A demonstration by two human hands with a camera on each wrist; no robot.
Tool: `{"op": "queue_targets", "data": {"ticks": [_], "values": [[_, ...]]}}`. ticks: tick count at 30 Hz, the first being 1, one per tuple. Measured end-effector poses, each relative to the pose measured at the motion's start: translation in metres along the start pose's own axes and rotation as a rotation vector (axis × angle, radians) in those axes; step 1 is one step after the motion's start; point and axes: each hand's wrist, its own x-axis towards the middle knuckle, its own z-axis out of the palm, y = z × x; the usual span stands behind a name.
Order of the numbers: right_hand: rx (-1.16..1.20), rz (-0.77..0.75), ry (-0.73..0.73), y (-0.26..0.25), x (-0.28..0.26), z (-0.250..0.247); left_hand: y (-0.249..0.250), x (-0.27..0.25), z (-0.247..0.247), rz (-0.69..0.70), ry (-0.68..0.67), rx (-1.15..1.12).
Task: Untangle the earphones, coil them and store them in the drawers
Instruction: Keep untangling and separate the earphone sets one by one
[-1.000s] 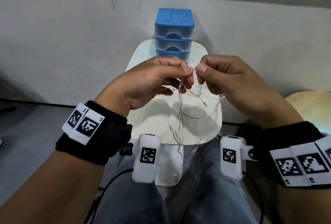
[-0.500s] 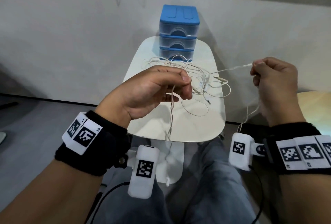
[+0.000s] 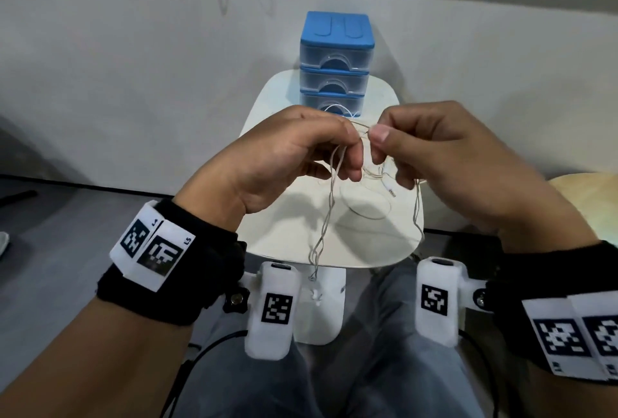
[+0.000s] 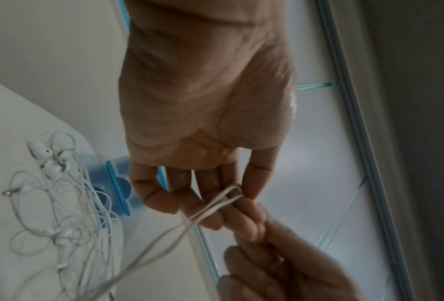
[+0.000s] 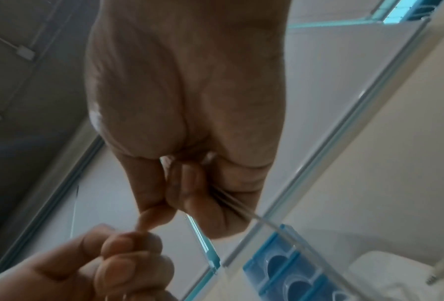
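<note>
Both hands meet above the small white table [image 3: 384, 250], pinching the same white earphone cable [image 3: 329, 203]. My left hand [image 3: 301, 153] pinches doubled strands [image 4: 215, 205] that hang twisted below the table's front edge. My right hand [image 3: 424, 143] pinches the cable just beside it, with another strand [image 3: 416, 213] dropping from its fist. A tangled heap of more white earphones [image 4: 61, 203] lies on the table under the hands. The blue three-drawer unit [image 3: 336, 63] stands at the table's far edge, all drawers closed.
A grey wall rises right behind the table. My knees in grey trousers [image 3: 384, 367] sit under the table's near edge. A pale wooden surface [image 3: 588, 197] shows at the right. Dark grey floor [image 3: 67, 233] lies to the left.
Half a second ago my right hand was pulled out to the right, drawing the cable taut. It has come back to meet the left hand, as it was one second ago.
</note>
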Motion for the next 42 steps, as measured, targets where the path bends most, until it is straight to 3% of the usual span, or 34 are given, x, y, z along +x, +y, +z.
{"op": "queue_targets", "data": {"ticks": [3,7,9,14,20,27,32,37,42], "values": [[0.04,-0.062,0.091,-0.006,0.0,-0.005,-0.003,-0.003,0.003,0.046,-0.05,-0.022],[0.004,-0.144,0.417,-0.007,0.005,-0.013,-0.007,-0.005,0.006,0.078,-0.105,-0.025],[0.0,-0.141,0.455,-0.008,0.004,-0.016,-0.007,-0.005,0.006,0.091,-0.104,-0.039],[0.085,-0.039,0.119,-0.009,-0.002,-0.012,-0.007,-0.006,0.005,0.12,-0.1,-0.102],[0.142,-0.029,-0.108,-0.016,-0.007,-0.008,-0.008,-0.009,0.004,0.149,-0.117,-0.1],[0.718,-0.101,0.29,-0.008,0.001,-0.016,-0.015,-0.011,0.001,0.143,-0.136,-0.126],[1.003,-0.155,0.504,0.004,0.009,-0.037,-0.025,-0.011,-0.002,0.09,-0.155,-0.099],[1.088,-0.182,0.702,0.022,0.011,-0.059,-0.033,-0.016,-0.005,0.048,-0.187,-0.108],[0.902,-0.019,0.883,0.039,0.008,-0.055,-0.029,-0.019,-0.01,0.062,-0.187,-0.118]]}}
